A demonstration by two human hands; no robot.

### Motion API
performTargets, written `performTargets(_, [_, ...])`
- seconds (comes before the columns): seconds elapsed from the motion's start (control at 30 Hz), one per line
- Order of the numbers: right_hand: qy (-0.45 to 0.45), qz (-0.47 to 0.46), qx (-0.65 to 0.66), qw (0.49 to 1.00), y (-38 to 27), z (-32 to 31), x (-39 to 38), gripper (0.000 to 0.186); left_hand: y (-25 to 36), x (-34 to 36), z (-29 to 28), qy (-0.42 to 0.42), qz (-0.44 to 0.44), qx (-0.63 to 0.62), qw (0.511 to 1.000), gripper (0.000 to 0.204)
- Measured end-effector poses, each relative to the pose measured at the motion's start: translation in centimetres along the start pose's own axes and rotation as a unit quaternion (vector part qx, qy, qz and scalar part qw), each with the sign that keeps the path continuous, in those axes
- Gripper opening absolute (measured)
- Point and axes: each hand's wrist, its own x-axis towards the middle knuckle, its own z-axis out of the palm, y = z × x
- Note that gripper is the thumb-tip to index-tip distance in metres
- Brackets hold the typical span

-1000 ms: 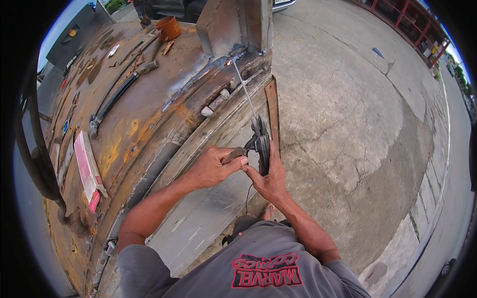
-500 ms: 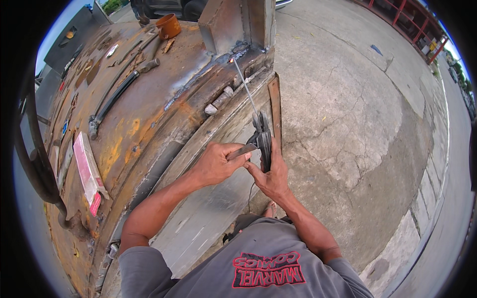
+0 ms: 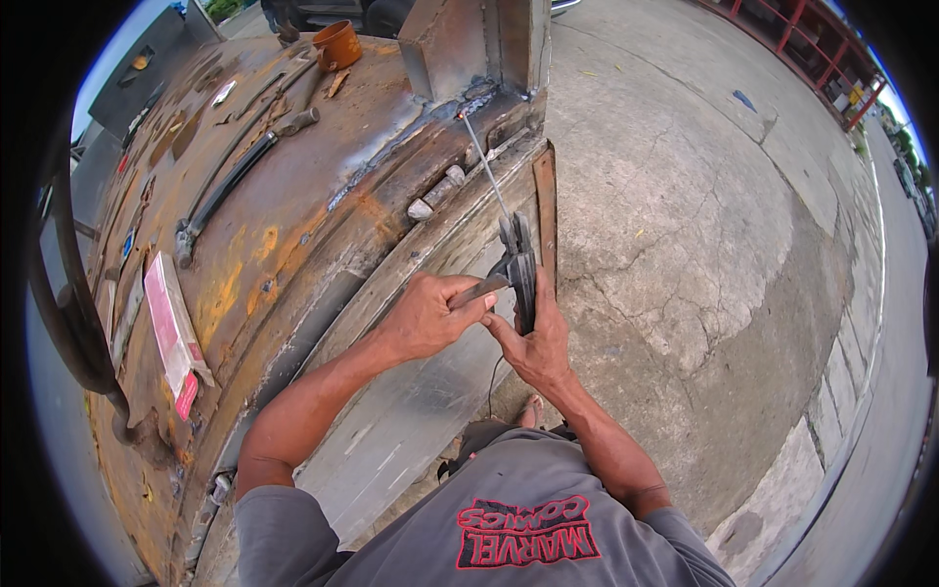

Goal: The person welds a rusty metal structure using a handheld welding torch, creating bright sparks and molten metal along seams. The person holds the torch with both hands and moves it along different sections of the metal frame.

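Left hand [image 3: 428, 311] grips a bar [image 3: 476, 293], right hand [image 3: 539, 339] a rod holder [image 3: 522, 269]; orange pot's [image 3: 342, 51] contents are unclear.

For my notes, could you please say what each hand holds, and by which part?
The right hand holds a black clamp by its lower part; the left hand, a brown bar by its left end.

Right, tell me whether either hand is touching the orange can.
No, the orange can stands on the rusty surface, well beyond the left hand and right hand, both at the black holder.
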Motion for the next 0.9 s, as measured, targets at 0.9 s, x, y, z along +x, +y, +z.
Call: performTargets(0.9, [-0.024, 0.010, 0.023, 0.999, 0.0, -0.4, -0.5, 0.098, 0.2, 0.0, 0.2, 0.003, 0.045, -0.002, 0.999, 0.028])
